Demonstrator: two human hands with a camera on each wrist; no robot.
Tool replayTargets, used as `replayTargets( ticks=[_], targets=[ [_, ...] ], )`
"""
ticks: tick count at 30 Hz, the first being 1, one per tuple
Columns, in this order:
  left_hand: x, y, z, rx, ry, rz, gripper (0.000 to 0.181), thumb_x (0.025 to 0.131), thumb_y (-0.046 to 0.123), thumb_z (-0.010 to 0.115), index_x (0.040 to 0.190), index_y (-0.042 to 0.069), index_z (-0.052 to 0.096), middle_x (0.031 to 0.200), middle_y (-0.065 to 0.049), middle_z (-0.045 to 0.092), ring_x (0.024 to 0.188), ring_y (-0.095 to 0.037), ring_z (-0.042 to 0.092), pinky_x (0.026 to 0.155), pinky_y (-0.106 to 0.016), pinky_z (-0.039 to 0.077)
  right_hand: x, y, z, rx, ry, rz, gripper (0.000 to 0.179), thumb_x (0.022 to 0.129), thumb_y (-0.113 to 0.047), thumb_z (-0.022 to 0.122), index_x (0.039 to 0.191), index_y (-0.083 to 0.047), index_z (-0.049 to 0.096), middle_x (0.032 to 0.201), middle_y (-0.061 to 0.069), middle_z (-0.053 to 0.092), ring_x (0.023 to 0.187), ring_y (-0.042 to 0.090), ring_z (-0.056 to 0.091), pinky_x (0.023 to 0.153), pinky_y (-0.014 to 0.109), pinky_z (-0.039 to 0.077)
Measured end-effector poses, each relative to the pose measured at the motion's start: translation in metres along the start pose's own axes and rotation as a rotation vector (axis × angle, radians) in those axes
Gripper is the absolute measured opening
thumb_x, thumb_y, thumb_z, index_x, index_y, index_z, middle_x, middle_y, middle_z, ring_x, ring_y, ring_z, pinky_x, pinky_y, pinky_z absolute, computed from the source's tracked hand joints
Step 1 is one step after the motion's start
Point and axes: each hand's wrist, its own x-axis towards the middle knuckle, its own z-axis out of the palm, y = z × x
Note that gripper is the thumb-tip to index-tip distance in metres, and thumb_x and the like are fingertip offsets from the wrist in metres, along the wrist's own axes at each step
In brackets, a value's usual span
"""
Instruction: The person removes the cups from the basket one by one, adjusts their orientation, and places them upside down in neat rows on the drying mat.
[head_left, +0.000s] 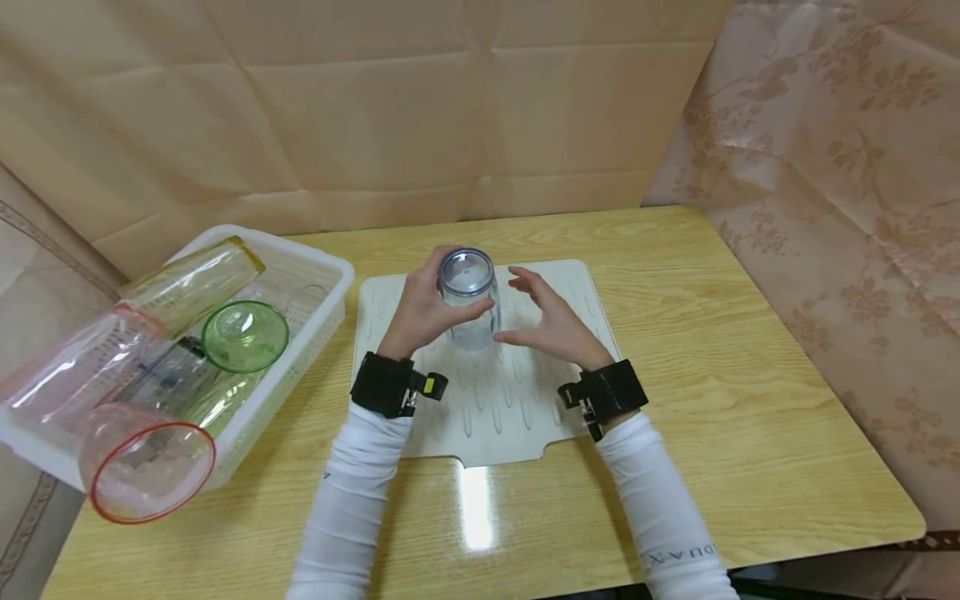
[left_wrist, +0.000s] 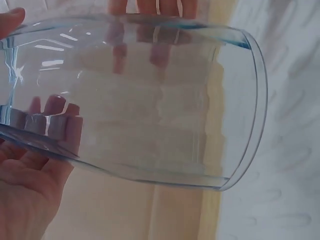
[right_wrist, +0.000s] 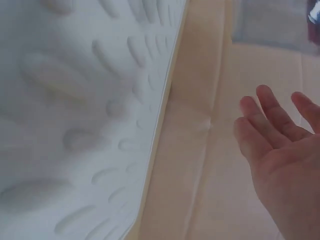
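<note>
My left hand [head_left: 426, 308] grips a clear glass tumbler [head_left: 467, 287] near its base, with the thumb across the near side. The tumbler is upside down, its base facing up and its wide rim [left_wrist: 257, 110] toward the white ribbed draining mat [head_left: 487, 400]. Just right of the glass, my right hand [head_left: 551, 321] has its fingers spread and loosely bent, with nothing held. In the right wrist view, a gap shows between the right fingers [right_wrist: 275, 117] and the glass [right_wrist: 272, 25]. Left fingers show through the glass wall in the left wrist view.
A white plastic basket [head_left: 318, 321] stands at the left of the wooden table [head_left: 712, 400]. It holds a yellow tumbler [head_left: 202, 279], a green one [head_left: 246, 337] and pink ones, one with a red rim [head_left: 150, 471] leaning out over the near side. A beige cloth hangs behind.
</note>
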Motion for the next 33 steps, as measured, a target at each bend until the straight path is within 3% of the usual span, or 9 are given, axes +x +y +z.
replayTargets(
  ticks=[5, 12, 17, 26, 33],
  targets=[
    [-0.005, -0.012, -0.003, 0.019, 0.003, -0.054, 0.069, 0.071, 0.014, 0.086, 0.128, 0.002, 0.050, 0.119, -0.012, 0.061, 0.109, -0.023, 0.057, 0.091, -0.041, 0.046, -0.009, 0.009, -0.008, -0.029, 0.045, 0.033, 0.087, 0.079, -0.025, 0.081, 0.149, -0.010, 0.030, 0.144, 0.016, 0.041, 0.133, 0.027, 0.037, 0.112, 0.041, 0.025],
    [-0.011, -0.029, -0.008, 0.045, 0.026, -0.135, 0.069, 0.072, 0.016, 0.086, 0.129, 0.002, 0.049, 0.118, -0.014, 0.061, 0.109, -0.024, 0.057, 0.092, -0.041, 0.046, -0.021, 0.019, -0.014, 0.026, 0.075, 0.050, 0.080, 0.082, -0.019, 0.079, 0.147, -0.012, 0.034, 0.140, 0.013, 0.043, 0.132, 0.024, 0.037, 0.112, 0.038, 0.024],
    [-0.008, -0.039, -0.017, 0.025, 0.053, -0.135, 0.066, 0.074, 0.014, 0.085, 0.128, 0.002, 0.050, 0.117, -0.014, 0.060, 0.108, -0.025, 0.057, 0.089, -0.041, 0.046, -0.025, 0.022, -0.014, 0.054, 0.073, 0.070, 0.078, 0.083, -0.021, 0.078, 0.147, -0.014, 0.034, 0.141, 0.011, 0.043, 0.133, 0.024, 0.036, 0.112, 0.037, 0.023],
    [-0.003, -0.057, -0.037, -0.013, 0.196, -0.122, 0.065, 0.072, 0.004, 0.084, 0.126, -0.004, 0.050, 0.119, -0.024, 0.059, 0.111, -0.034, 0.055, 0.093, -0.045, 0.042, -0.031, 0.028, -0.014, 0.072, 0.074, 0.072, 0.074, 0.084, -0.019, 0.076, 0.146, -0.013, 0.036, 0.142, 0.013, 0.043, 0.134, 0.025, 0.036, 0.112, 0.038, 0.023],
    [0.000, -0.064, -0.043, -0.012, 0.226, -0.182, 0.064, 0.076, 0.007, 0.082, 0.129, -0.004, 0.048, 0.122, -0.023, 0.057, 0.114, -0.031, 0.053, 0.096, -0.040, 0.041, -0.033, 0.031, -0.014, 0.057, 0.095, 0.049, 0.071, 0.085, -0.017, 0.075, 0.145, -0.011, 0.038, 0.142, 0.011, 0.044, 0.132, 0.023, 0.038, 0.112, 0.038, 0.024]
  ],
)
